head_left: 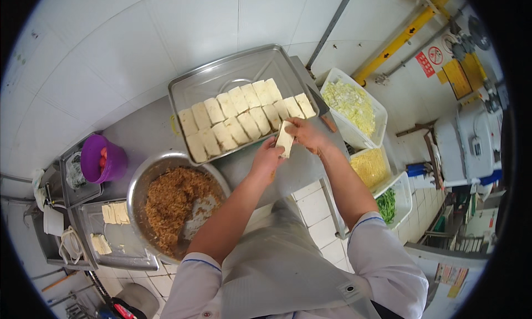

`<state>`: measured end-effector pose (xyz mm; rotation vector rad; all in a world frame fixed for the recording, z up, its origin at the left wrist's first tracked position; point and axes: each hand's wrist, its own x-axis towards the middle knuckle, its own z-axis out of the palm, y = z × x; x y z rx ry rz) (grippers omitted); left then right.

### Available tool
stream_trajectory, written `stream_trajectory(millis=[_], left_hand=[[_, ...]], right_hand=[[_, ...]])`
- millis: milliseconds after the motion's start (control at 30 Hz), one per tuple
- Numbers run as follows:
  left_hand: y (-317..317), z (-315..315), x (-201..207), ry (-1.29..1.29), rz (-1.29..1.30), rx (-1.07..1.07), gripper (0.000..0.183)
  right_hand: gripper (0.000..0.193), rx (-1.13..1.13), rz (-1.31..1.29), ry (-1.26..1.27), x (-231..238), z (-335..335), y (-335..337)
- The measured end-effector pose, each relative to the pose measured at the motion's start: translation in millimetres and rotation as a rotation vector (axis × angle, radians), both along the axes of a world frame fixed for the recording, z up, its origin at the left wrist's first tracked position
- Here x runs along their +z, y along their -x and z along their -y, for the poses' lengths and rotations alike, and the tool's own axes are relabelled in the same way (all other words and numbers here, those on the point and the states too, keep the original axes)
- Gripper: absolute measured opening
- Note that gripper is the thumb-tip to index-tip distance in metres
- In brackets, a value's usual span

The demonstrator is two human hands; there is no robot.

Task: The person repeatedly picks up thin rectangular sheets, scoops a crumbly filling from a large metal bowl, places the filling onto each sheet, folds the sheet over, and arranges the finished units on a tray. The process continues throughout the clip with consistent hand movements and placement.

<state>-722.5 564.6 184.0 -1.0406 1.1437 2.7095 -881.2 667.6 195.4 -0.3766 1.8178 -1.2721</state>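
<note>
A pale, rectangular tofu piece [285, 140] is held between both hands, just off the near right edge of a metal tray [197, 89]. My left hand [266, 161] grips its lower left side with closed fingers. My right hand [307, 135] pinches it from the upper right. Two rows of similar tofu pieces [238, 100] stand close together in the tray, some with brownish filling along their seams. Left of my forearm sits a large steel bowl [203, 212] with a brown minced filling [172, 205] in it.
On the left are a purple bucket [115, 161] and another metal tray [130, 248] with more pale slabs [115, 213]. White tubs on the right hold shredded cabbage [349, 105], yellow shreds [368, 168] and chopped greens [386, 205]. A tiled wall [194, 31] rises behind the steel table [149, 131].
</note>
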Motion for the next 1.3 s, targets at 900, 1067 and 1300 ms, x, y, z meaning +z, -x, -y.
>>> stream_trajectory(millis=[900,1067,1300], left_hand=[[187.5,27.1,-16.3,-0.107,0.048,0.579,0.053],[156.5,27.5,-9.4,-0.053,0.042,0.570,0.048],[96.3,16.9,-6.6,-0.056,0.093,0.560,0.036]], right_hand=[[0.057,0.333,-0.743,-0.259,-70.7,96.2,224.4],[0.061,0.272,-0.649,-0.298,-71.6,89.9,213.6],[0.061,0.289,-0.687,-0.276,-84.2,92.7,211.5]])
